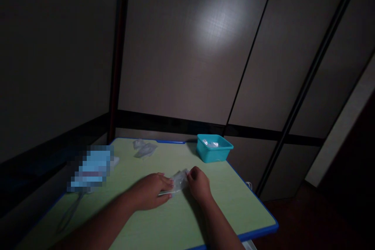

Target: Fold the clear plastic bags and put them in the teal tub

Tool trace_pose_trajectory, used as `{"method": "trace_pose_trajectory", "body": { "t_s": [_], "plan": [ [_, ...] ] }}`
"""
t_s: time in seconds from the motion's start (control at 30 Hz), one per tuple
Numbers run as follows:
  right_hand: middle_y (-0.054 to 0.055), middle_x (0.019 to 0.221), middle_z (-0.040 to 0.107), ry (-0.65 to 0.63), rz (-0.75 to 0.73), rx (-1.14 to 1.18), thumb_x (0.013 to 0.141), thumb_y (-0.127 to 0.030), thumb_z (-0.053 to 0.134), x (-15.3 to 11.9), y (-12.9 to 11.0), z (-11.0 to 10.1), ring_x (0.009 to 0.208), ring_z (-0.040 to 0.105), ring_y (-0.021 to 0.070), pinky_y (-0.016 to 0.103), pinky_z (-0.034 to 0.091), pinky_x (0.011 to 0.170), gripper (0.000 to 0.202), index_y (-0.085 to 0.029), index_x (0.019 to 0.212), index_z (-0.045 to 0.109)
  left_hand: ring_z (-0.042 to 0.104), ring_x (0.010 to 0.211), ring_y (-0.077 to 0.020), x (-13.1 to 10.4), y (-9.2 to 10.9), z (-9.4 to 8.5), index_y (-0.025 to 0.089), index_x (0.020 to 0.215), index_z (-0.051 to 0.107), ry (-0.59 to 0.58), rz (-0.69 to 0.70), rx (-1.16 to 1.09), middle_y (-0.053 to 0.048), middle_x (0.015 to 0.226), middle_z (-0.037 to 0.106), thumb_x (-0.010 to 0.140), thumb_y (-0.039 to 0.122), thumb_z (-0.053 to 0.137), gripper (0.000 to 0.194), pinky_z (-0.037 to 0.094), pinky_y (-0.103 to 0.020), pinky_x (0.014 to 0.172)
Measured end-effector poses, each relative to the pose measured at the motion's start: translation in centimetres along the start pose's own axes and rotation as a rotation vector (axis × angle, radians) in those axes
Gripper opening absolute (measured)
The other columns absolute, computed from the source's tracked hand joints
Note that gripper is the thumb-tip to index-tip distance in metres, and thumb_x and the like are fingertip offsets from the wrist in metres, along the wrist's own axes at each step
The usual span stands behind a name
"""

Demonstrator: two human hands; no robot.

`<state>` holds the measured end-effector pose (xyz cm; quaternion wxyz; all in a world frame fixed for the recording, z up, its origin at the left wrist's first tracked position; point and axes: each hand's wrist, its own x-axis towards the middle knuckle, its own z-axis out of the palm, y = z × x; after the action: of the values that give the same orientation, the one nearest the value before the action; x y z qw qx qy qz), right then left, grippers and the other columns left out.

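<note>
A small clear plastic bag [179, 181] is stretched between my two hands just above the table. My left hand [152, 191] grips its left end, with the thumb below and the fingers above. A thin pale edge shows between that thumb and the fingers. At the bag's upper right corner, my right hand [199, 183] is closed in a pinch. Whether anything is inside the bag is too dim to make out.
Crumpled clear plastic [145, 149] lies at the table's back left. A turquoise basket [214, 154] holding clear plastic pieces stands at the back right. A blurred-out blue item [95, 168] with a cord sits at the left edge. Cabinet panels [181, 66] rise behind the green table [234, 207].
</note>
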<state>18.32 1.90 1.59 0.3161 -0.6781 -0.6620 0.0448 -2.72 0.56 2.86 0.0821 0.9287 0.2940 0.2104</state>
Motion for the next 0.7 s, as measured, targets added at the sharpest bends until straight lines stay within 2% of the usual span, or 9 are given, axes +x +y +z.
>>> {"method": "trace_pose_trajectory", "body": {
  "t_s": [0.2,0.43,0.53,0.6,0.7],
  "plan": [
    [0.0,0.061,0.058,0.027,-0.01,0.21,0.077,-0.031,0.048,0.4,0.2,0.6,0.056,0.052,0.013,0.021,0.029,0.051,0.014,-0.02,0.069,0.05,0.053,0.108,-0.0204,-0.2,0.0,-0.1,0.028,0.111,0.06,0.008,-0.027,0.007,-0.003,0.123,0.055,0.08,0.034,0.052,0.033,0.04,-0.03,0.092],
    [-0.001,0.056,0.054,0.008,0.009,0.535,0.071,-0.032,0.051,1.0,0.5,1.4,0.052,0.049,0.0128,0.021,0.031,0.049,0.015,-0.018,0.066,0.048,0.056,0.1,-0.0191,-0.1,0.0,0.0,0.026,0.111,0.06,0.003,-0.01,0.008,-0.003,0.115,0.059,0.079,0.033,0.052,0.033,0.042,-0.028,0.089],
    [-0.001,0.056,0.053,-0.041,0.0,0.66,0.071,-0.038,0.053,1.0,0.2,1.5,0.052,0.048,0.0122,0.021,0.033,0.049,0.023,-0.017,0.064,0.049,0.056,0.099,-0.0194,0.0,-0.1,0.0,0.026,0.109,0.061,0.008,-0.008,0.006,-0.003,0.114,0.059,0.079,0.033,0.053,0.032,0.042,-0.028,0.088],
    [0.0,0.056,0.053,-0.09,-0.02,0.671,0.072,-0.043,0.053,0.6,-0.1,1.4,0.052,0.047,0.0118,0.022,0.032,0.049,0.029,-0.016,0.063,0.051,0.056,0.098,-0.0192,0.0,0.0,-0.1,0.026,0.107,0.062,0.018,-0.009,-0.005,-0.003,0.112,0.06,0.078,0.032,0.053,0.031,0.042,-0.028,0.087],
    [-0.001,0.054,0.052,-0.105,-0.039,0.527,0.071,-0.044,0.055,0.1,-0.1,1.2,0.051,0.044,0.011,0.021,0.028,0.048,0.031,-0.016,0.06,0.052,0.056,0.097,-0.0189,0.0,0.3,-0.2,0.026,0.107,0.062,0.025,-0.015,-0.008,-0.003,0.111,0.059,0.078,0.031,0.053,0.031,0.042,-0.027,0.087]
  ]
}}
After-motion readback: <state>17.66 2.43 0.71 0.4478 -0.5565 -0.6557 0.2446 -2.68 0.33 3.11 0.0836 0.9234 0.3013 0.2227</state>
